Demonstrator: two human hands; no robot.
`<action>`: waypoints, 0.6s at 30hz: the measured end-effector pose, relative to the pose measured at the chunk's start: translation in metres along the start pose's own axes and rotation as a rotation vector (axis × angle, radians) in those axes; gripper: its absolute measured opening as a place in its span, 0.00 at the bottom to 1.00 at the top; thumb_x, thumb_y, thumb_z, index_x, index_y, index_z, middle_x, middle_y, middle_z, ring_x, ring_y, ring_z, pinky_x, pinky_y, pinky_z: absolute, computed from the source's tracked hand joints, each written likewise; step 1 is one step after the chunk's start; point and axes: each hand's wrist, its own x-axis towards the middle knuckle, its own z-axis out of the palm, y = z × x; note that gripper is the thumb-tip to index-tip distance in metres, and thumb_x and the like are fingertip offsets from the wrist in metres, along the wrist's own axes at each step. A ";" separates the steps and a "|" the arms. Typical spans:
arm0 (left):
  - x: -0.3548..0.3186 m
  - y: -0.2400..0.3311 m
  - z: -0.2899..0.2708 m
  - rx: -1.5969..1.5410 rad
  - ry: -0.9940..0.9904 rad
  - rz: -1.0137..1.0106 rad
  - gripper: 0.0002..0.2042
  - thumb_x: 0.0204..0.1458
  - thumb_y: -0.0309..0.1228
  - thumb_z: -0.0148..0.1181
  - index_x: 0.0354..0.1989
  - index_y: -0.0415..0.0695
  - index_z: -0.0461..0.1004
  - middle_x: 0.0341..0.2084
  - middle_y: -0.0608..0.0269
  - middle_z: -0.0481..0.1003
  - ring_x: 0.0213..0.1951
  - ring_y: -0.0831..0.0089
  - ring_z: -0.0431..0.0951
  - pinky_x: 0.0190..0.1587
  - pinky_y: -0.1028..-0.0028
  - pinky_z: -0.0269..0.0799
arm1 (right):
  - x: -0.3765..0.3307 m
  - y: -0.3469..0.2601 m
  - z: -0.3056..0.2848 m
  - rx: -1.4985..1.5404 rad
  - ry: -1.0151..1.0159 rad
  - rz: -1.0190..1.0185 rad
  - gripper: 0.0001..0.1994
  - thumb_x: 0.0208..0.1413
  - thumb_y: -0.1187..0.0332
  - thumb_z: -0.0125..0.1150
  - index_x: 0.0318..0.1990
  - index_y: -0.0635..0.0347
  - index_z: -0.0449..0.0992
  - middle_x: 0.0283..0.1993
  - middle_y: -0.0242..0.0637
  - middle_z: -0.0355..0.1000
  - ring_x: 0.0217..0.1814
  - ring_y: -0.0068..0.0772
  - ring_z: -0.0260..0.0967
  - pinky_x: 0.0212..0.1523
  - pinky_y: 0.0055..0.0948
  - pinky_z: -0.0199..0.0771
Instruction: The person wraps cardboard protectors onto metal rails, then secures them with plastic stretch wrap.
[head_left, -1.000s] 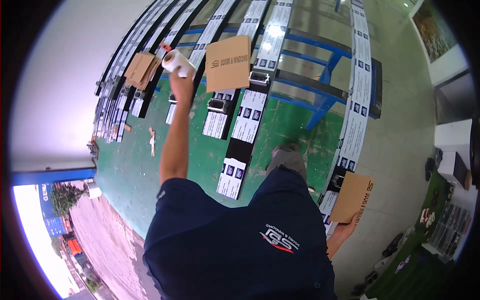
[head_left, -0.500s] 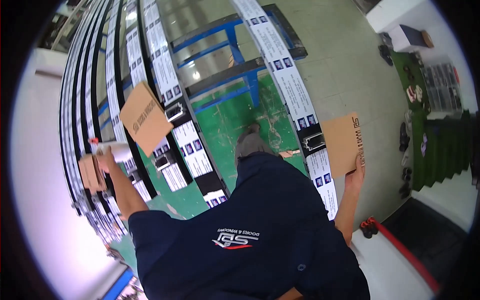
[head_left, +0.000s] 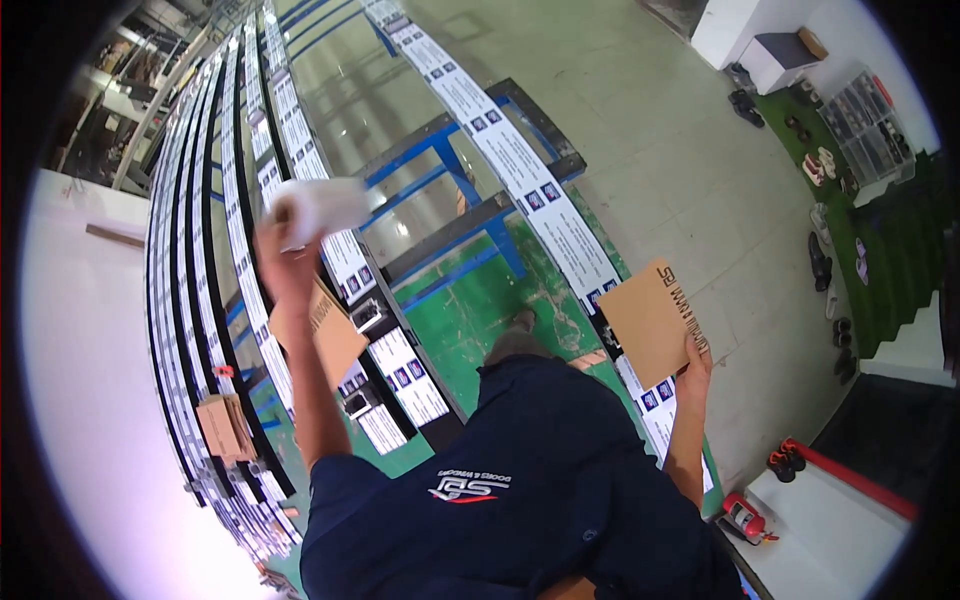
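Note:
My left hand [head_left: 285,262] is raised over the rack and shut on a white roll [head_left: 322,205]. Behind that forearm a brown cardboard sheet [head_left: 325,332] lies on long dark profiles [head_left: 250,210] wrapped with white labelled strips. My right hand [head_left: 692,358] grips the lower edge of another brown cardboard sheet [head_left: 652,318], held beside a single labelled profile [head_left: 520,165] running away across a blue frame [head_left: 440,165]. My dark blue shirt [head_left: 520,510] fills the lower middle.
Several more cardboard pieces [head_left: 225,425] sit on the profiles at the lower left. The floor is green [head_left: 470,310] underfoot and grey beyond. Shoes [head_left: 820,262] and a white cabinet [head_left: 770,55] stand at the right; a red tool [head_left: 742,517] lies by a white platform [head_left: 840,520].
The view has swung round. My left hand has lifted the white roll higher above the profiles. My right hand still holds its cardboard sheet, which now sits more upright.

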 end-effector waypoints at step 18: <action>0.046 0.166 0.248 -0.195 -0.620 0.425 0.31 0.39 0.35 0.76 0.55 0.48 0.70 0.57 0.44 0.65 0.50 0.46 0.75 0.45 0.57 0.77 | -0.074 0.065 -0.024 0.164 0.260 -0.223 0.17 0.64 0.67 0.59 0.58 0.63 0.72 0.55 0.35 0.75 0.56 0.28 0.72 0.57 0.29 0.70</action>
